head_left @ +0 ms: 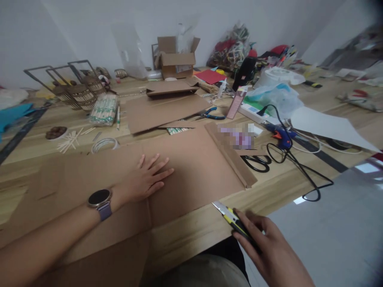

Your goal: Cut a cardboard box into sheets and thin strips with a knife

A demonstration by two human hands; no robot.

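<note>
The big cardboard sheet is lying flat under the left hand and is reaching out to both sides of it. The sharp knife is sitting in the right hand with its blade out. The tip is pointing toward the cardboard, just off its near edge, over the bare wood of the table. I cannot tell if it is touching the wood.

A few things could be going wrong from here. If the blade is slipping on the cardboard, it could be nicking the left hand, because those fingers are lying bare on the same sheet. If the left hand is pressing too softly, the sheet could be sliding and a cut could be coming out crooked. The blade could also be scratching the table — I am seeing bare wood right by the tip.

The left hand is lying palm down, fingers spread wide, holding nothing — its arm is coming in from the low left, wearing a watch. The right hand is curling closed around the knife handle, its arm coming from the low right.
</note>
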